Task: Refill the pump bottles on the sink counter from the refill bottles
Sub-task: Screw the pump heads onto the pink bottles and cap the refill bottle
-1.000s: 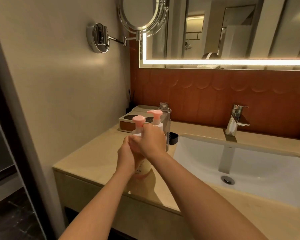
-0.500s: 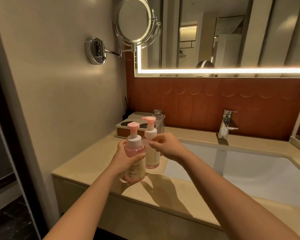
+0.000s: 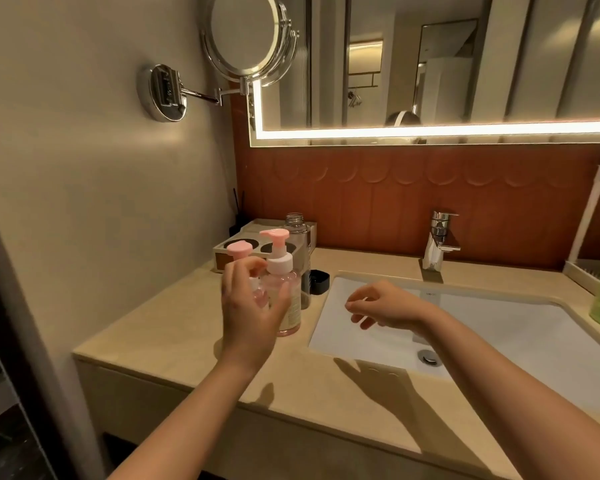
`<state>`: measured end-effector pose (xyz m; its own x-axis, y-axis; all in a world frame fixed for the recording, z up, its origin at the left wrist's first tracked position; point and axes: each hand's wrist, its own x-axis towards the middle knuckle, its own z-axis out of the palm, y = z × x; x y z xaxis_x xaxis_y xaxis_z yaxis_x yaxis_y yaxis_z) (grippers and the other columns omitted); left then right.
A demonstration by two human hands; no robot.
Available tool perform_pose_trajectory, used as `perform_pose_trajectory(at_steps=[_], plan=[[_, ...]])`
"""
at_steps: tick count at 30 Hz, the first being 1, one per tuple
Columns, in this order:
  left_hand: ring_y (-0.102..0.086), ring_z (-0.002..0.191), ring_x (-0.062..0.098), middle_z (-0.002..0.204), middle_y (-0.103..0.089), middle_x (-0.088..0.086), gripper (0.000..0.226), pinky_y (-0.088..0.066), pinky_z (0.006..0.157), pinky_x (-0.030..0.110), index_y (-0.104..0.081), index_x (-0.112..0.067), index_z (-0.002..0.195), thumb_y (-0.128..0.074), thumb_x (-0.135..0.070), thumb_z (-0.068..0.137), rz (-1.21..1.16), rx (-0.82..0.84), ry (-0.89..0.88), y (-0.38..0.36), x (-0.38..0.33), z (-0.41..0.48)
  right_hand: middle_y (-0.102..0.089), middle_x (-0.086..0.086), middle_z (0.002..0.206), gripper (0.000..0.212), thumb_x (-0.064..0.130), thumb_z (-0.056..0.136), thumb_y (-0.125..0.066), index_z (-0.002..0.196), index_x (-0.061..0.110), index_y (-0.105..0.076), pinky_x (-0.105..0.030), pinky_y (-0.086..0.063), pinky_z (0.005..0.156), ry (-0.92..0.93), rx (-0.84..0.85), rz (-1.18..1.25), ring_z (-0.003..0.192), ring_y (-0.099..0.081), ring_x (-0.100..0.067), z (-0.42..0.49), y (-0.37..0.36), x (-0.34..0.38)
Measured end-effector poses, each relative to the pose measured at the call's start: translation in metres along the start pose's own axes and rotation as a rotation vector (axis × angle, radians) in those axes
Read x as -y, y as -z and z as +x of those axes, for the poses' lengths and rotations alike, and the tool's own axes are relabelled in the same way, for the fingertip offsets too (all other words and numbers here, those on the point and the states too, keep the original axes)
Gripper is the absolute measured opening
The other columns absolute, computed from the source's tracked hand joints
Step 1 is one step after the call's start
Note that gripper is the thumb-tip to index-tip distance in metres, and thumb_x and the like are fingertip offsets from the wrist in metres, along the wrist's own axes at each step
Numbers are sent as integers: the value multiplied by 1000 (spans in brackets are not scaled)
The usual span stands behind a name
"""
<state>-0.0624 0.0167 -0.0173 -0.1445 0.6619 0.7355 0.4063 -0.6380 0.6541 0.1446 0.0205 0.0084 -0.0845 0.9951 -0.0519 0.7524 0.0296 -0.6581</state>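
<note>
Head view: left hand (image 3: 248, 317) upright before pump bottles (image 3: 280, 268), grip spread, empty; right hand (image 3: 385, 306) over sink (image 3: 499, 327), loosely curled, empty.

We see both arms (image 3: 499, 372) bare down to left grip (image 3: 248, 313) and right grip (image 3: 385, 308); the mirror (image 3: 465, 64) shows a dark-haired head (image 3: 411, 118) crossed by a pale band (image 3: 399, 116)

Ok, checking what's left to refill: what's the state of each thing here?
Left pump bottle: upright, pump on.
Right pump bottle: upright, pump on.
Clear bottle: upright, uncapped.
Black cap: off, lying on counter.
Faucet: off.
Left hand: open, at left pump bottle.
Right hand: open, empty, over sink.
</note>
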Motion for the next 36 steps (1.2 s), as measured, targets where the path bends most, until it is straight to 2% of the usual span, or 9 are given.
perform_pose_trajectory(at_steps=[3, 7, 10, 13, 17, 20, 23, 31, 36], plan=[[-50, 97, 9, 107, -48, -5, 35, -38, 78, 6, -43, -27, 106, -68, -23, 82, -9, 166, -44, -22, -16, 6, -65, -10, 105, 33, 28, 94, -51, 117, 5, -60, -32, -53, 85, -48, -27, -66, 93, -63, -20, 14, 7, -12], [-42, 105, 4, 115, -43, -8, 38, -34, 79, 8, -41, -27, 113, -66, -24, 84, -44, 257, 59, -58, -30, 25, -66, -9, 101, 32, 29, 94, -52, 113, 6, -62, -32, -50, 83, -91, -50, -120, 91, -62, -21, 34, 14, -23], [-41, 107, 9, 123, -42, -2, 44, -36, 80, 17, -42, -22, 120, -67, -23, 84, -48, 187, 171, -79, -37, 59, -68, -11, 102, 31, 30, 93, -54, 108, 6, -64, -32, -50, 81, -108, -65, -153, 92, -63, -22, 50, 16, -27], [-40, 115, 13, 138, -35, 3, 59, -34, 84, 18, -36, -18, 130, -70, -27, 82, 129, 200, 209, -93, -34, 104, -68, -12, 104, 31, 31, 92, -54, 108, 6, -65, -36, -50, 86, -106, -75, -160, 95, -63, -24, 69, 16, -30], [-33, 132, 31, 147, -29, 12, 91, -38, 105, 45, -18, -11, 143, -74, -38, 77, 428, 432, 352, -98, -18, 152, -65, -10, 112, 35, 31, 90, -58, 115, 7, -63, -38, -50, 91, -92, -84, -164, 101, -61, -25, 95, 11, -37], [-33, 134, 37, 152, -22, 16, 108, -40, 101, 45, 1, -9, 148, -75, -35, 77, 443, 622, 518, -93, -14, 172, -59, -8, 125, 46, 34, 86, -62, 126, 12, -54, -38, -47, 96, -96, -130, -157, 111, -56, -23, 113, 5, -45], [-34, 134, 36, 153, -21, 16, 107, -42, 97, 42, 1, -9, 149, -73, -37, 78, 573, 746, 520, -92, -11, 186, -52, -6, 133, 58, 37, 84, -65, 133, 15, -46, -37, -46, 96, -90, -203, -160, 118, -51, -23, 133, -3, -51], [-33, 134, 36, 153, -21, 16, 113, -38, 102, 44, 3, -8, 148, -77, -36, 73, 629, 766, 493, -106, 4, 201, -41, -8, 141, 74, 32, 80, -70, 141, 16, -32, -37, -41, 101, -82, -269, -95, 129, -39, -25, 179, -35, -52], [-41, 127, 35, 147, -30, 16, 112, -43, 96, 41, 1, -9, 148, -79, -32, 73, 663, 737, 428, -117, 7, 202, -37, -10, 145, 79, 33, 80, -70, 144, 16, -28, -39, -38, 105, -70, -290, -12, 133, -36, -27, 196, -46, -52]])
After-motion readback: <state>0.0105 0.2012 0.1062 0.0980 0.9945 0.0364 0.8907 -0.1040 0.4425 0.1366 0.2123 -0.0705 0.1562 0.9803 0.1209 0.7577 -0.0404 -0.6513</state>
